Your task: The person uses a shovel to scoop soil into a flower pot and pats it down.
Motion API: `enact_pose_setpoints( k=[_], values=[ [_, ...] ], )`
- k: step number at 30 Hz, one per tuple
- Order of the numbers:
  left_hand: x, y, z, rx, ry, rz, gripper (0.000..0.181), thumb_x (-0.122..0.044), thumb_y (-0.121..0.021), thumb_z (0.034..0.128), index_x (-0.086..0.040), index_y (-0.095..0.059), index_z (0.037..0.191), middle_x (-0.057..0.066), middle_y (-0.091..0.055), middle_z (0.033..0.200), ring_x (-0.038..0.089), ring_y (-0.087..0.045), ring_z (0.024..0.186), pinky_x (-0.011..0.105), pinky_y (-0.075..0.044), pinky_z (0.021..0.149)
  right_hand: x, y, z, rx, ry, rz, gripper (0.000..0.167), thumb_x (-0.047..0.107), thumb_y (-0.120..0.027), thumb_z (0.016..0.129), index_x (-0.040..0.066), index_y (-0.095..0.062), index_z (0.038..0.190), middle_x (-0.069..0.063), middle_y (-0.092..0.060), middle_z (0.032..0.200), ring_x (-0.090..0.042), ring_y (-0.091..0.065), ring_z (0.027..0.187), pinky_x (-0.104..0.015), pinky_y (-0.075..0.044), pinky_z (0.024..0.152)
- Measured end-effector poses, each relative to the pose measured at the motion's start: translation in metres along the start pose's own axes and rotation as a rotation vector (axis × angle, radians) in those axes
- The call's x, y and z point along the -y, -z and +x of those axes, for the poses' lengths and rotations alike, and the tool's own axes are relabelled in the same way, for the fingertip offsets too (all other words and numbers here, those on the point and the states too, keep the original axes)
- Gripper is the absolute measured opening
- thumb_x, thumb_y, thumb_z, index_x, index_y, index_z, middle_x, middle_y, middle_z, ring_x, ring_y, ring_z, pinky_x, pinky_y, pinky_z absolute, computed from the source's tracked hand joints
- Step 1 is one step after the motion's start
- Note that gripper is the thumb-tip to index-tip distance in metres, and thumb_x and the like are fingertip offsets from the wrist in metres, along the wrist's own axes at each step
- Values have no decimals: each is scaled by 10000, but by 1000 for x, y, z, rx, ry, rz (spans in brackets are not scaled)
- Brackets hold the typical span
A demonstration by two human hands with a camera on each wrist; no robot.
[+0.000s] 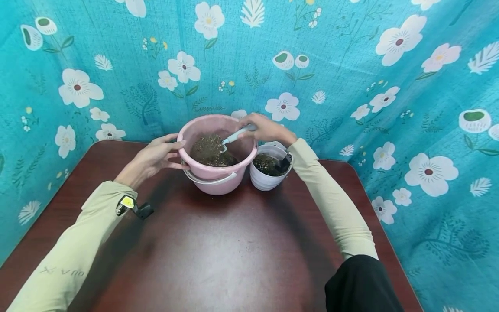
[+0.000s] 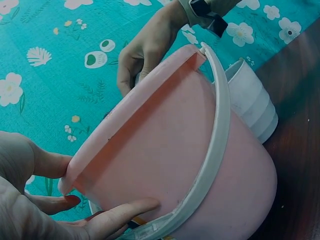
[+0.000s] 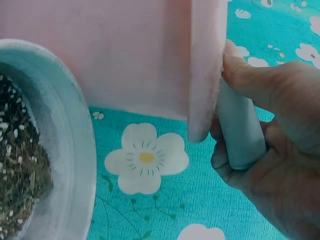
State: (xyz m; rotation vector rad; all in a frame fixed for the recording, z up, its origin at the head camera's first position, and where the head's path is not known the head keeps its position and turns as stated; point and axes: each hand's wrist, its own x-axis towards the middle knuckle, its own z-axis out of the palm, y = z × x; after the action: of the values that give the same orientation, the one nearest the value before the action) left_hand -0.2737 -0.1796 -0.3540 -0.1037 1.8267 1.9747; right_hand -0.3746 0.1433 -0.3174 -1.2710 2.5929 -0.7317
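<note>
A pink bucket (image 1: 216, 184) stands on the table, holding brown soil (image 1: 208, 149) flecked with pale bits. My left hand (image 1: 153, 157) grips its left rim, thumb over the edge and fingers against the outer wall, as the left wrist view shows. With my right hand (image 1: 265, 129) I hold the light blue-grey handle of a small garden trowel (image 1: 238, 133) over the bucket's right rim. The trowel's head reaches the soil and is partly hidden. Right of the bucket is a white ribbed pot (image 1: 267, 181) containing dark soil (image 1: 266, 164) with white specks.
A white bucket handle (image 2: 220, 120) hangs down the front of the bucket. Behind the reddish-brown table (image 1: 218, 251) hangs a turquoise flowered curtain (image 1: 234, 56), close to the bucket and pot. The black wrist mount (image 1: 283, 164) on my right arm overlaps the pot.
</note>
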Motion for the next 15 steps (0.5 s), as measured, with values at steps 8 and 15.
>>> enact_pose_setpoints(
  k=[8,15],
  values=[
    [1,-1,1,-16,1,5,678,-205,-506,1111,-135,-162,1690,222,-277,1639,151,-623,1085,544,-573,1034,-13,4,-16,-54,-86,79,228,119,-690,1022,-10,-738,1203,-157,-716,1172,-294,-595,1070,-439,-510,973],
    [2,-2,1,-18,-1,-6,683,-210,-514,1108,-132,-166,1690,227,-256,1663,156,-616,1086,520,-598,1004,-23,14,-37,-99,-99,132,190,126,-657,1044,26,-756,1171,-142,-717,1158,-266,-607,1094,-447,-512,990]
  ],
)
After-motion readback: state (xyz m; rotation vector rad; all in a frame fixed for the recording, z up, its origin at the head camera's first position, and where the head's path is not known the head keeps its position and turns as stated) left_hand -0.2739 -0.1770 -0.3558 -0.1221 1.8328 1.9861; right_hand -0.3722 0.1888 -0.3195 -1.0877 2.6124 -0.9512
